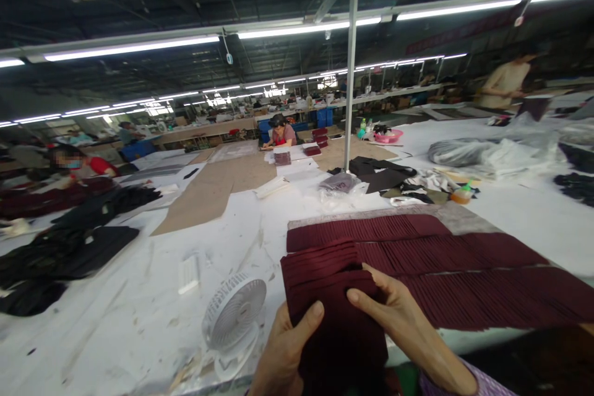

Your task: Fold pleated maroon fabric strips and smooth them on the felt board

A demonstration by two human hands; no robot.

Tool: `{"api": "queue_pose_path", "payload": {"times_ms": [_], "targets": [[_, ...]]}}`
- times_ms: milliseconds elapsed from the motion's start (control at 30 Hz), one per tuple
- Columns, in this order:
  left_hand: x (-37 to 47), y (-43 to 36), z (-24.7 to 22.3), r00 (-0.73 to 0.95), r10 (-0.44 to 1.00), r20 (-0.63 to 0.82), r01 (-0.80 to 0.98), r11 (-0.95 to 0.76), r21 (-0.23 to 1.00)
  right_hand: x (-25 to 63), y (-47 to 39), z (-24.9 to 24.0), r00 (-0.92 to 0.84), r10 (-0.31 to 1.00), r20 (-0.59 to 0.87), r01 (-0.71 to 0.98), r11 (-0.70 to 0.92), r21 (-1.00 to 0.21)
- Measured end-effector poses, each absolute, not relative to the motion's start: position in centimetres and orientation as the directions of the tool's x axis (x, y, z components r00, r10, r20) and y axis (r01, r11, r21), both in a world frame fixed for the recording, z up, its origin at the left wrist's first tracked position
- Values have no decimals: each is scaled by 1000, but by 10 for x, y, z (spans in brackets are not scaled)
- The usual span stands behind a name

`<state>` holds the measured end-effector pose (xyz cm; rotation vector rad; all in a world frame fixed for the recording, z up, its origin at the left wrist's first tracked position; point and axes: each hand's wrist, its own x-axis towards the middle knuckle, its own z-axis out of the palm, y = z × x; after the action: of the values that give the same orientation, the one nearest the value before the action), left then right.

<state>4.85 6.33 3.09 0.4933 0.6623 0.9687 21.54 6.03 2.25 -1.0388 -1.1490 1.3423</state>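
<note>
A stack of maroon fabric pieces (334, 315) is held between my two hands close to the table's front edge. My left hand (290, 340) grips its left side, thumb on top and fingers hidden underneath. On the right side, my right hand (390, 303) pinches the upper pieces, its thumb lying across the cloth. The stack's far end is fanned into several layers. Just beyond and to the right, overlapping rows of maroon fabric pieces (464, 253) lie spread on the table.
A small white fan (236, 312) stands left of my hands on the white-covered table (153, 284). Dark garments (88, 250) lie far left. A metal post (351, 74) rises beyond the rows, near black cloth scraps (380, 173) and an orange bottle (461, 193). Other people work farther back.
</note>
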Motion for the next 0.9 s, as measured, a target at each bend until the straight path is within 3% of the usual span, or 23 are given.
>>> {"api": "queue_pose_path", "payload": {"times_ms": [300, 567, 767, 900], "targets": [[44, 62, 31, 394, 875, -283, -560, 472, 681, 228, 64, 25, 36, 996, 86, -13, 87, -996], [42, 63, 32, 357, 877, -320, -556, 475, 682, 220, 53, 20, -176, 984, 17, -242, -26, -970], [46, 64, 35, 325, 887, -329, -587, 462, 666, 211, 54, 14, 27, 996, 87, -36, 88, -995], [46, 64, 32, 314, 899, -305, -601, 437, 669, 210, 56, 6, 63, 996, 57, -76, 62, -995]]}}
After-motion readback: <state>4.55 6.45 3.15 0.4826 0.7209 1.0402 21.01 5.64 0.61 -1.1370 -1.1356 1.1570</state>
